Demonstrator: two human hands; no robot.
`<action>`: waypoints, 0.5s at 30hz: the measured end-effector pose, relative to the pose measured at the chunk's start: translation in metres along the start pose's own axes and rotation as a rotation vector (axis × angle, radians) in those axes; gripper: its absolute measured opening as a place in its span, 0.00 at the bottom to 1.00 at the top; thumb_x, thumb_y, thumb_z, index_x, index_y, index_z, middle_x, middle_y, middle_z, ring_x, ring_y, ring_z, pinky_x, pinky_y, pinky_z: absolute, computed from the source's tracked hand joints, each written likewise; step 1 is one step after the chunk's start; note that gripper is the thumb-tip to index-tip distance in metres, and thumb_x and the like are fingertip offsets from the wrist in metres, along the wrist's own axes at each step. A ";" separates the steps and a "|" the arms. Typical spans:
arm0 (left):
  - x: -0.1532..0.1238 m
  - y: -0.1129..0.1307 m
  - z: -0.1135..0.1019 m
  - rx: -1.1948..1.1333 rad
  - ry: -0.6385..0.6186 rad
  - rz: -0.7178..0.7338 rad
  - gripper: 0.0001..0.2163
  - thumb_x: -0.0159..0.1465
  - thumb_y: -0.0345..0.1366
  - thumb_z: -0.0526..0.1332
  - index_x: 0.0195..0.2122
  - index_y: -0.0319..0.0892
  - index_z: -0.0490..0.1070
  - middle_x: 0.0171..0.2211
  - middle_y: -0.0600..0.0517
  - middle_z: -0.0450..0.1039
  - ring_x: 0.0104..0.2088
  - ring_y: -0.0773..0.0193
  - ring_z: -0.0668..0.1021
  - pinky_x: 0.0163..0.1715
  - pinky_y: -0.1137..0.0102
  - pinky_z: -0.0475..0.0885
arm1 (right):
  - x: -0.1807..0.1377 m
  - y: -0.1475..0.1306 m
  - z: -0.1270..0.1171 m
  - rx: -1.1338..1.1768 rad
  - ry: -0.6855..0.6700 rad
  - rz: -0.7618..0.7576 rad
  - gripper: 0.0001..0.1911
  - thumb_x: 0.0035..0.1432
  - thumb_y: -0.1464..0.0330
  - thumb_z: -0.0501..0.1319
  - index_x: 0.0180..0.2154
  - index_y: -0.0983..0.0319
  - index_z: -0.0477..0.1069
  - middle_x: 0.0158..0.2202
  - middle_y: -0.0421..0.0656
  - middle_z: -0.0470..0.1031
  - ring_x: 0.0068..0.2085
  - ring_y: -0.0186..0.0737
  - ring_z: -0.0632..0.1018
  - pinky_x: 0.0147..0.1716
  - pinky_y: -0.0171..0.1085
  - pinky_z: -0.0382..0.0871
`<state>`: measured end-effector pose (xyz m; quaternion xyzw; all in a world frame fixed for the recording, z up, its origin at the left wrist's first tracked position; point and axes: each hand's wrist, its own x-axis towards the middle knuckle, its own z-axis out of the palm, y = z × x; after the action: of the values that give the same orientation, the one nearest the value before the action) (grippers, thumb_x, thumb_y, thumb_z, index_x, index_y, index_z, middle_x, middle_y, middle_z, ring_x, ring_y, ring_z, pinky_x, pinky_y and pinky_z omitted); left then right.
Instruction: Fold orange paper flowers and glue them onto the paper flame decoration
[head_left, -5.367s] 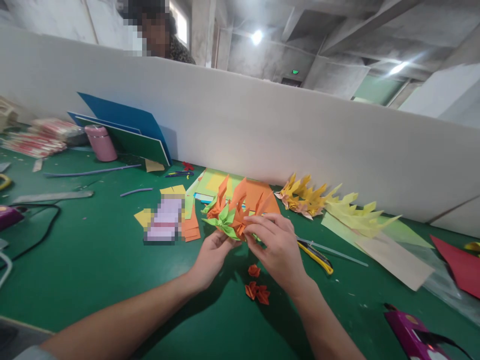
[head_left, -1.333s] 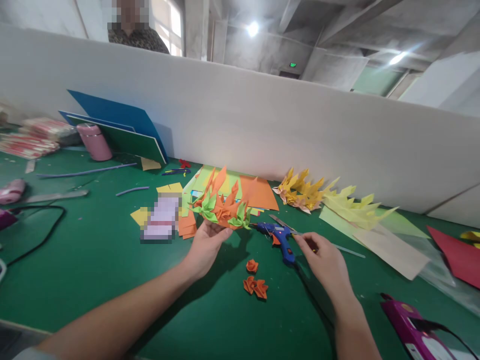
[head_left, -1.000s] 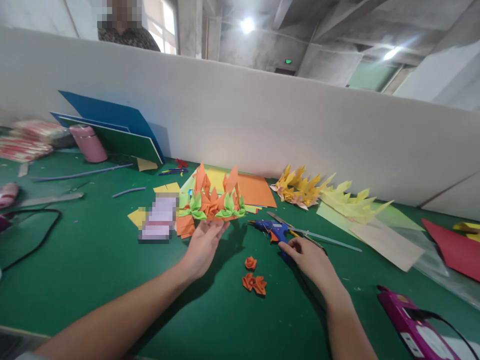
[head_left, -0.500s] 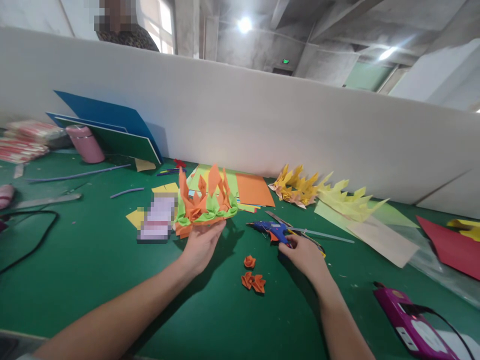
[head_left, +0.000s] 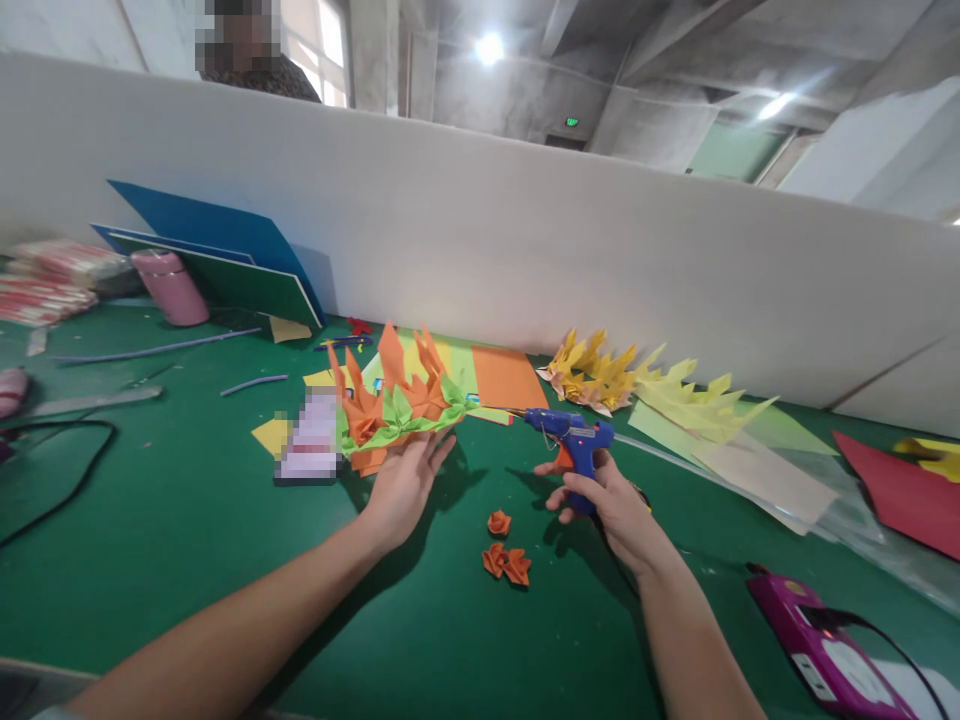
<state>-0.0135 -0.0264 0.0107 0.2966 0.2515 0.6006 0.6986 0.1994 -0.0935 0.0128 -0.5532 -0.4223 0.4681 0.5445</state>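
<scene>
My left hand point(head_left: 409, 485) is closed on the lower edge of an orange and green paper crown point(head_left: 401, 410), holding it tilted above the table. Green leaf shapes run along its band beneath tall orange points. In my right hand point(head_left: 611, 510) is a blue hot glue gun point(head_left: 570, 440), gripped by its handle with an orange trigger in front. A clear glue stick trails from its back, and its nozzle points left, close to the crown's right end; I cannot tell whether they touch. Below lie a single orange paper flower point(head_left: 499, 523) and two more orange flowers point(head_left: 506, 565).
Yellow paper crowns point(head_left: 592, 372) stand by the white partition point(head_left: 480, 230), beside coloured sheets point(head_left: 510, 378). A magenta device point(head_left: 829, 640) with a cable lies at the right. A pink bottle point(head_left: 171, 288) and leaning boards point(head_left: 217, 250) are at the left. A person point(head_left: 255, 70) is behind the partition.
My right hand has lifted the glue gun off the table and brought its nozzle towards the crown. The crown has turned and tilted in my left hand.
</scene>
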 end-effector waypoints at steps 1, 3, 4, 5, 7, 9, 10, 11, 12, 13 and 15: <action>0.000 0.000 -0.001 0.006 -0.017 -0.004 0.08 0.53 0.33 0.64 0.36 0.42 0.74 0.45 0.47 0.77 0.54 0.53 0.72 0.56 0.57 0.63 | -0.001 -0.001 0.000 0.025 -0.017 -0.020 0.23 0.44 0.60 0.66 0.39 0.57 0.58 0.33 0.40 0.77 0.25 0.36 0.76 0.20 0.34 0.68; 0.000 -0.001 -0.002 0.025 -0.057 -0.043 0.08 0.53 0.33 0.65 0.34 0.42 0.73 0.41 0.47 0.78 0.49 0.53 0.76 0.54 0.56 0.65 | -0.004 -0.001 0.000 0.055 -0.044 -0.079 0.19 0.45 0.60 0.68 0.34 0.59 0.62 0.27 0.38 0.76 0.23 0.34 0.74 0.20 0.33 0.67; 0.001 -0.002 -0.003 0.042 -0.075 -0.074 0.08 0.53 0.34 0.66 0.34 0.42 0.73 0.40 0.48 0.79 0.47 0.53 0.77 0.53 0.56 0.66 | -0.004 -0.001 0.000 0.057 -0.059 -0.110 0.17 0.45 0.59 0.68 0.31 0.59 0.63 0.24 0.38 0.74 0.21 0.33 0.73 0.19 0.32 0.66; 0.001 -0.002 -0.004 0.063 -0.087 -0.108 0.08 0.53 0.34 0.66 0.34 0.43 0.73 0.38 0.49 0.79 0.44 0.54 0.79 0.52 0.56 0.67 | -0.005 0.000 0.000 0.051 -0.083 -0.136 0.16 0.47 0.58 0.67 0.27 0.60 0.64 0.22 0.37 0.72 0.21 0.33 0.71 0.19 0.33 0.65; 0.001 -0.003 -0.005 0.104 -0.105 -0.167 0.09 0.54 0.36 0.66 0.36 0.43 0.72 0.37 0.50 0.79 0.40 0.56 0.80 0.49 0.57 0.70 | -0.006 0.002 0.001 0.024 -0.126 -0.176 0.18 0.48 0.53 0.64 0.23 0.61 0.65 0.19 0.38 0.70 0.19 0.33 0.70 0.19 0.34 0.64; 0.000 -0.004 -0.006 0.122 -0.128 -0.198 0.10 0.54 0.38 0.66 0.37 0.44 0.72 0.38 0.49 0.79 0.38 0.58 0.80 0.46 0.59 0.71 | -0.007 0.003 0.004 -0.019 -0.149 -0.198 0.21 0.49 0.49 0.62 0.23 0.61 0.67 0.17 0.39 0.69 0.19 0.34 0.69 0.18 0.35 0.64; 0.000 -0.005 -0.006 0.123 -0.142 -0.205 0.11 0.54 0.39 0.67 0.37 0.44 0.72 0.38 0.49 0.79 0.38 0.58 0.80 0.45 0.60 0.72 | -0.007 0.002 0.006 -0.044 -0.148 -0.208 0.22 0.48 0.48 0.61 0.24 0.61 0.68 0.17 0.39 0.69 0.18 0.34 0.68 0.18 0.35 0.64; 0.000 -0.005 -0.006 0.122 -0.156 -0.209 0.11 0.54 0.40 0.67 0.38 0.44 0.72 0.38 0.49 0.79 0.37 0.59 0.80 0.44 0.61 0.72 | -0.007 0.002 0.008 -0.072 -0.141 -0.216 0.23 0.47 0.47 0.61 0.24 0.61 0.68 0.16 0.38 0.68 0.17 0.33 0.68 0.18 0.35 0.64; 0.000 -0.006 -0.007 0.122 -0.168 -0.208 0.12 0.54 0.41 0.67 0.38 0.44 0.72 0.38 0.49 0.79 0.37 0.59 0.80 0.44 0.62 0.72 | -0.007 0.001 0.010 -0.104 -0.126 -0.229 0.24 0.46 0.46 0.62 0.24 0.61 0.69 0.15 0.38 0.67 0.17 0.33 0.67 0.18 0.34 0.63; -0.001 -0.006 -0.008 0.123 -0.178 -0.209 0.12 0.54 0.41 0.67 0.38 0.45 0.73 0.38 0.49 0.79 0.37 0.59 0.80 0.43 0.62 0.73 | -0.007 0.001 0.012 -0.133 -0.108 -0.239 0.25 0.45 0.45 0.62 0.24 0.62 0.69 0.15 0.37 0.66 0.16 0.32 0.67 0.18 0.34 0.63; -0.002 -0.006 -0.009 0.126 -0.194 -0.205 0.12 0.55 0.42 0.66 0.40 0.45 0.73 0.38 0.50 0.79 0.38 0.60 0.80 0.43 0.63 0.73 | -0.006 0.001 0.016 -0.194 -0.063 -0.253 0.26 0.43 0.44 0.62 0.24 0.63 0.71 0.13 0.36 0.64 0.16 0.32 0.65 0.17 0.34 0.61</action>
<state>-0.0163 -0.0278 0.0003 0.3691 0.2491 0.4776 0.7574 0.1825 -0.0960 0.0131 -0.5306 -0.5486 0.3699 0.5298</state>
